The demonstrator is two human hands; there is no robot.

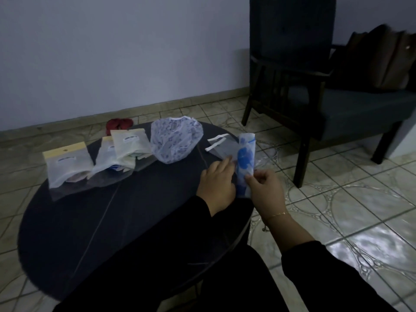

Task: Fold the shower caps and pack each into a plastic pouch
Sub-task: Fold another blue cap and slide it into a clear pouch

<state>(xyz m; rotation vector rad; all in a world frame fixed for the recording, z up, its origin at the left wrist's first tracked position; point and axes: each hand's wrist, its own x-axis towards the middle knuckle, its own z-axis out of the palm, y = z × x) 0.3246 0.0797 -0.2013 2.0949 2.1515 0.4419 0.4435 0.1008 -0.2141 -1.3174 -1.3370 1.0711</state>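
Observation:
A shower cap with blue flower print [245, 157] is folded into a long narrow strip and stands upright at the table's right edge. My right hand [265, 190] pinches its lower part between thumb and fingers. My left hand [217, 184] lies against the strip's left side, fingers curled round it. A clear plastic pouch [222, 152] with a white strip lies flat just behind my left hand. An unfolded cap with purple print [174, 140] sits puffed up at the table's back. Three filled pouches [67, 167] [110, 158] [130, 145] lie at the back left.
The round dark table [90, 221] stands on a tiled floor. A dark armchair [315, 86] with a brown bag [387, 57] on its seat is at the right. A red cloth item [118, 124] lies behind the table near the wall.

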